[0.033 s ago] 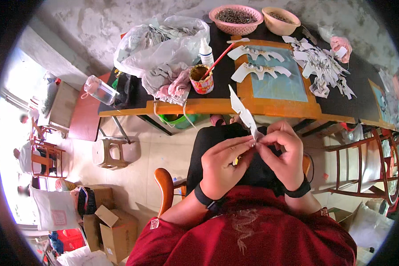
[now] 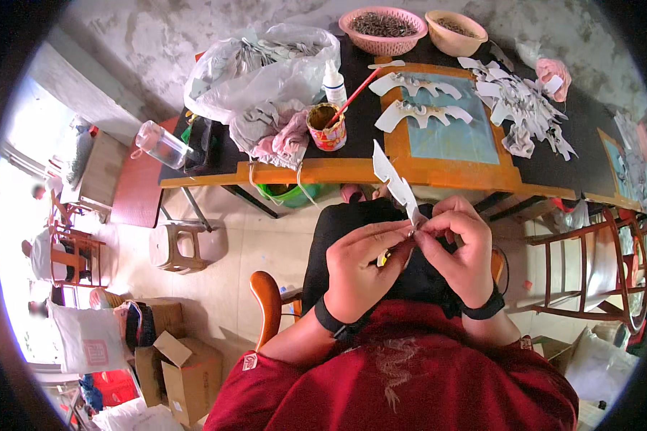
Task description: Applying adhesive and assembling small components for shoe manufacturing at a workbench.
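Above my lap, both hands pinch the lower end of a white scallop-edged cut piece, thin like fabric or card. Its long free end points up and away, toward the table. My left hand is closed with thumb and fingertips on the piece, and a small yellow object shows between its fingers. My right hand pinches the same end from the other side, fingers curled. What lies right at the fingertips is too small to make out. Two similar cut pieces lie on a blue-grey board on the table.
On the dark table stand a cup of brown paste with a red-handled brush, a white bottle, a plastic bag, a pink basket and a heap of white pieces. A stool and cartons are left.
The white piece's free end has shifted very slightly. Both hands keep their pinch in the same place.
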Available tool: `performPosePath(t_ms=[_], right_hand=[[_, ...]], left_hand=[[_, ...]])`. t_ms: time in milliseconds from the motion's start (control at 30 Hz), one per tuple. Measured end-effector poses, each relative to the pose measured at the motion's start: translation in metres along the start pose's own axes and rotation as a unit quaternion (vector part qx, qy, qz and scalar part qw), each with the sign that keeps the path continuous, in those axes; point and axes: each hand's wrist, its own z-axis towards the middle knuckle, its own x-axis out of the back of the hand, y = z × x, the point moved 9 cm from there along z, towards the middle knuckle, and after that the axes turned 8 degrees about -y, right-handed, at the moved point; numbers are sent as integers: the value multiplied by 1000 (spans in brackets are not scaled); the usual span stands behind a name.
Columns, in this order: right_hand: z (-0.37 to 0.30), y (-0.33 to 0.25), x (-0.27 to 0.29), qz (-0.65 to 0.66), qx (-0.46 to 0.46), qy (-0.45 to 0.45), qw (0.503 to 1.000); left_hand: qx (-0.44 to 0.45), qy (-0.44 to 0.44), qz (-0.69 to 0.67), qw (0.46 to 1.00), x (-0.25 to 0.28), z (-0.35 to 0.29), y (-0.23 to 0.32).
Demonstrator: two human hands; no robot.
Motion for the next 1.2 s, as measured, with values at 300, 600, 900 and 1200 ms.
performPosePath(t_ms=[300, 600, 900, 1200], right_hand=[[-3, 8, -3, 52, -17, -26, 998], [-7, 33, -16, 209, -57, -33, 976], [0, 31, -15, 134, -25, -60, 989], [4, -19, -1, -53, 97, -85, 990]], left_hand=[[120, -50, -80, 988, -11, -3, -25], [169, -40, -192, 966, -27, -16, -39], [234, -112, -249, 933, -25, -17, -55], [315, -149, -312, 884, -21, -23, -56]])
